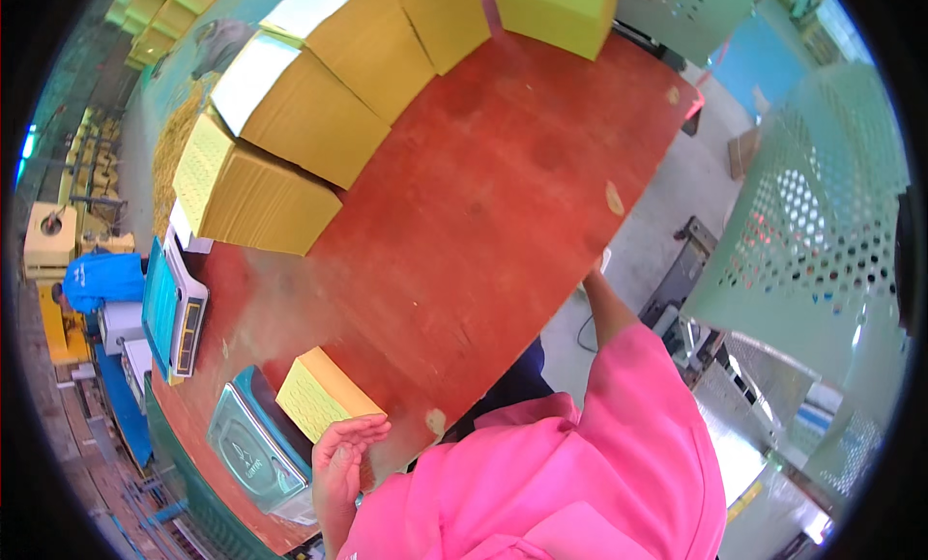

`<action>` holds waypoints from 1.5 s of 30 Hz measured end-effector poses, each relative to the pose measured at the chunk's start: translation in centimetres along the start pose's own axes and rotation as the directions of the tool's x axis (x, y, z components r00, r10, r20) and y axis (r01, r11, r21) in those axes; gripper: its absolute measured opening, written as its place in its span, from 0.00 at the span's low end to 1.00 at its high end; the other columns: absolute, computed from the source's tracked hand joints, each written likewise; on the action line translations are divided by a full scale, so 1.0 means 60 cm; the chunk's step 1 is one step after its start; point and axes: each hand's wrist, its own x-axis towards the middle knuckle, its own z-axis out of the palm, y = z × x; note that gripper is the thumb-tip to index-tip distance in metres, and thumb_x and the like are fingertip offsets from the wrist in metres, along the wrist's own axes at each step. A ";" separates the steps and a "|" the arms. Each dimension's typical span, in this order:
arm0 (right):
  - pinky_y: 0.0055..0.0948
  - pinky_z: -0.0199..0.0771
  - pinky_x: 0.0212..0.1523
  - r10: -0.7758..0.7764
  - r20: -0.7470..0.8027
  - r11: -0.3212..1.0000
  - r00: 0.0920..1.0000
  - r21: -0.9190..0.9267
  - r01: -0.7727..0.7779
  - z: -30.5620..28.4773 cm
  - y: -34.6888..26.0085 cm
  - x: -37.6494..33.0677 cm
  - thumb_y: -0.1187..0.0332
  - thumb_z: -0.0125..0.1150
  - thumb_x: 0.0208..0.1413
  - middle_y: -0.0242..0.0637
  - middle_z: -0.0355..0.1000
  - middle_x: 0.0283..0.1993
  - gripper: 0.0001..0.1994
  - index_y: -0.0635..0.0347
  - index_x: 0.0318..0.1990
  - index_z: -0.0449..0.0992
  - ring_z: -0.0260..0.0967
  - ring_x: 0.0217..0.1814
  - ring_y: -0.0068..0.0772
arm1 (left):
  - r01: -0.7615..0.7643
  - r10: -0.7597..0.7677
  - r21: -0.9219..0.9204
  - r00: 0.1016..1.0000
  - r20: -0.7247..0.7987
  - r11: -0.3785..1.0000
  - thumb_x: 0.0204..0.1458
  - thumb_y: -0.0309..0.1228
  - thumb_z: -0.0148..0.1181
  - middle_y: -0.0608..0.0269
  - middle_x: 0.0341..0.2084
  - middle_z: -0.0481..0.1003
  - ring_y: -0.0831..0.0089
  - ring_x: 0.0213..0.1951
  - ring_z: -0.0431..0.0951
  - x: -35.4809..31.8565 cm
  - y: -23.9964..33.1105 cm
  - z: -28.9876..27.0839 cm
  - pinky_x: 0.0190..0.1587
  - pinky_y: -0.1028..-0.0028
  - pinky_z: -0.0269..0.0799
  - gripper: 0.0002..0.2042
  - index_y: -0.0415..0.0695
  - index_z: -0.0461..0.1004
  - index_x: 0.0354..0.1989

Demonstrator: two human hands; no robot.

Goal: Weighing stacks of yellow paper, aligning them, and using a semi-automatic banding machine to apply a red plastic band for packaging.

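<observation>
Head view, left hand point(343, 454) fingers together, flat, just beside small yellow stack point(324, 394) on red table point(483, 202), near scale point(256, 449), right hand hidden past table edge, finger state indeterminable.

A red wooden table point(483, 202) fills the middle, a grey concrete floor point(667, 212) lies beyond its edge, pale green perforated metal panels point(812, 212) stand to the right, and yellow stacks point(159, 14) line the far aisle.

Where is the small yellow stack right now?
In the head view, the small yellow stack lies low on the left of the red table, beside the scale, just above the left hand.
</observation>
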 end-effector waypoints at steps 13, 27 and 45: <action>0.36 0.77 0.36 0.261 -0.014 0.932 0.965 0.265 -0.248 -0.016 -0.063 -0.085 0.65 0.62 0.51 0.44 0.76 0.39 0.18 0.61 0.49 0.74 0.76 0.34 0.35 | 0.042 -0.045 0.120 0.999 0.029 0.992 0.60 0.34 0.51 0.40 0.51 0.72 0.54 0.52 0.75 -0.042 -0.023 -0.040 0.57 0.61 0.68 0.20 0.30 0.66 0.54; 0.34 0.76 0.37 -0.375 0.693 0.772 0.616 0.602 -0.206 0.021 -0.193 -0.172 0.63 0.66 0.48 0.42 0.75 0.40 0.21 0.65 0.48 0.73 0.75 0.37 0.36 | 0.090 -0.090 0.004 0.995 -0.054 0.996 0.60 0.30 0.52 0.54 0.55 0.71 0.67 0.56 0.72 -0.086 -0.032 -0.046 0.60 0.68 0.64 0.20 0.35 0.67 0.58; 0.23 0.65 0.27 0.255 0.229 0.652 0.939 0.677 -0.342 -0.293 -0.147 -0.251 0.78 0.54 0.45 0.28 0.65 0.28 0.06 0.59 0.33 0.69 0.64 0.26 0.22 | 0.002 0.000 -0.024 0.997 0.081 1.000 0.60 0.41 0.53 0.44 0.51 0.73 0.58 0.53 0.75 -0.023 -0.038 0.009 0.58 0.62 0.68 0.24 0.31 0.67 0.54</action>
